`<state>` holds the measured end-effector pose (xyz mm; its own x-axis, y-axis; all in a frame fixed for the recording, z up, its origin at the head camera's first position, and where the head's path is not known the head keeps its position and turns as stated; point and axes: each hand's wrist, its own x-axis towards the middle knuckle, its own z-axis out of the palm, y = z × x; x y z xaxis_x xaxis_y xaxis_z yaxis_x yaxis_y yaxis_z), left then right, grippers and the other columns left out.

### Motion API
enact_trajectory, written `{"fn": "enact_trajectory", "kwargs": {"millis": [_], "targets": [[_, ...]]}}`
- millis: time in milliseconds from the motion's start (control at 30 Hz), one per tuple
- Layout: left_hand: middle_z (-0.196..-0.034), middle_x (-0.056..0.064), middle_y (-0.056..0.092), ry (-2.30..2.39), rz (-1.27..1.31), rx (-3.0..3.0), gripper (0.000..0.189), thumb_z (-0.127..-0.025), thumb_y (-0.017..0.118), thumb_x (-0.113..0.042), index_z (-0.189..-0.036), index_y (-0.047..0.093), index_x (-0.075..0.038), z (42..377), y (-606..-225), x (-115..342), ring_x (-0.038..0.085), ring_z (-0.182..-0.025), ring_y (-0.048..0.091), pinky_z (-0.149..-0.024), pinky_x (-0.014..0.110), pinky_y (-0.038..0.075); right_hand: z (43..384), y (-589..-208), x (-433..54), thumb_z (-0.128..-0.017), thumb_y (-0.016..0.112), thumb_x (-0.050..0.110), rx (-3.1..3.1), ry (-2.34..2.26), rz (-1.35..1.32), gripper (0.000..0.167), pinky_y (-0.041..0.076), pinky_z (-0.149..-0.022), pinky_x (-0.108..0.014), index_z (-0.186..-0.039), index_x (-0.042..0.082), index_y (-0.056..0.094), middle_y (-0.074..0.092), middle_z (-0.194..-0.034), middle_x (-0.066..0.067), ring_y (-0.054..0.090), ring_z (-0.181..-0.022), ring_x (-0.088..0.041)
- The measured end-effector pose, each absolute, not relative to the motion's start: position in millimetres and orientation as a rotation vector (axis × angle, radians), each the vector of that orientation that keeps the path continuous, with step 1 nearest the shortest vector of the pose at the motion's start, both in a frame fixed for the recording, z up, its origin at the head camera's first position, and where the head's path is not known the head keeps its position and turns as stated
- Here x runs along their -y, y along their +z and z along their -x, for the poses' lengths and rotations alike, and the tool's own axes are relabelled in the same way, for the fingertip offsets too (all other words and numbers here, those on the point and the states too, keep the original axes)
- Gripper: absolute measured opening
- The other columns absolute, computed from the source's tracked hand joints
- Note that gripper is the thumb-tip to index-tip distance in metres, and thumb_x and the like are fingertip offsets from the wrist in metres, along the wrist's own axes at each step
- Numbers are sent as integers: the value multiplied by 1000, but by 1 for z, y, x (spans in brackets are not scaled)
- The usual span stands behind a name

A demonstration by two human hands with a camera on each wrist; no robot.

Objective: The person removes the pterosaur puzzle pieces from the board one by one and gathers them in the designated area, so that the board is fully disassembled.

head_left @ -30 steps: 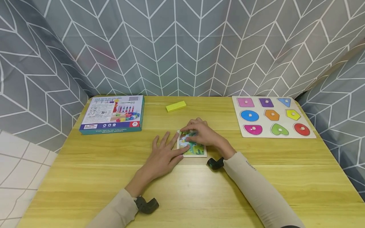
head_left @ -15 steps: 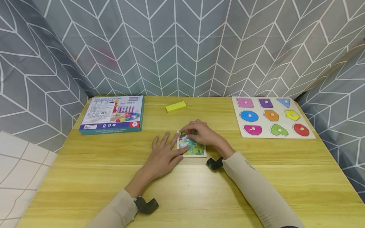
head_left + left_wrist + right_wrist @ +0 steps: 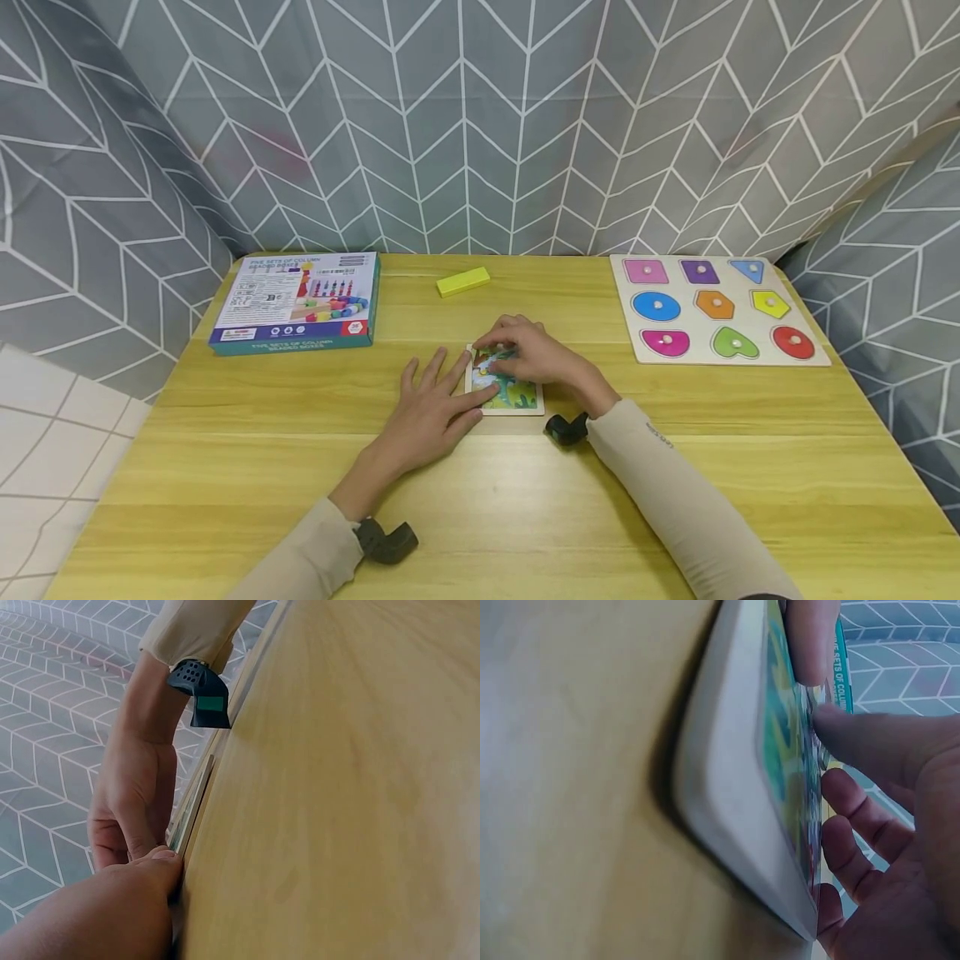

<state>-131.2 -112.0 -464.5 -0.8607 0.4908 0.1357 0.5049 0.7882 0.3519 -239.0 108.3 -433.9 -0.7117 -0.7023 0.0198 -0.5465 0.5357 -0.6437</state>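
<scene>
A small framed picture puzzle [image 3: 519, 393], mostly green and blue with a pale border, lies on the wooden table [image 3: 495, 508]. My left hand [image 3: 422, 421] is spread flat at its left side, with the index finger reaching over the picture and the thumb at the near edge. My right hand [image 3: 542, 354] arches over the far part of the puzzle. In the right wrist view its thumb [image 3: 855, 735] touches the picture while the other fingers [image 3: 847, 847] curl at the far edge. What sits under that thumb and index finger is partly hidden.
A boxed bead set [image 3: 296, 304] lies at the back left. Behind the hands is a yellow block [image 3: 462, 281]. A pegged shape board [image 3: 720, 310] with several coloured pieces lies at the back right. A grey patterned curtain [image 3: 480, 125] hangs behind the table.
The right thumb shifts slightly away from the index finger and back over the picture. My left hand and the puzzle stay in place.
</scene>
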Motion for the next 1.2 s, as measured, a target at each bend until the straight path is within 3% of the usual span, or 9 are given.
{"fn": "enact_trajectory", "kwargs": {"millis": [467,900,1100,1200], "targets": [[-169,8,25,-585,810,2928,42,-107,46,-46,-148,50,-45,131,-465,113,45,-157,14,-118,73,6,239,-437,-107,-88,81,17,-2534,-1009,1047,35,28,-92,-42,-122,17,73,72,-116,1,52,-103,-18],[-169,8,24,-577,809,2950,42,-107,45,-47,-149,48,-47,131,-463,112,44,-158,12,-118,73,5,241,-437,-109,-86,82,18,-2544,-1009,1077,36,29,-87,-39,-122,16,76,73,-107,2,55,-98,-16],[-169,8,25,-569,806,2948,42,-107,45,-47,-148,48,-47,131,-465,112,44,-158,12,-119,73,6,244,-438,-113,-88,80,14,-2480,-1127,1073,33,51,-89,-33,-121,9,75,73,-106,-3,62,-94,-14],[-169,8,26,-568,802,2954,42,-106,45,-48,-148,48,-47,131,-465,112,44,-158,11,-119,73,5,247,-441,-116,-89,78,13,-2453,-1189,1046,32,54,-85,-30,-121,7,75,73,-105,-4,62,-90,-14]]}}
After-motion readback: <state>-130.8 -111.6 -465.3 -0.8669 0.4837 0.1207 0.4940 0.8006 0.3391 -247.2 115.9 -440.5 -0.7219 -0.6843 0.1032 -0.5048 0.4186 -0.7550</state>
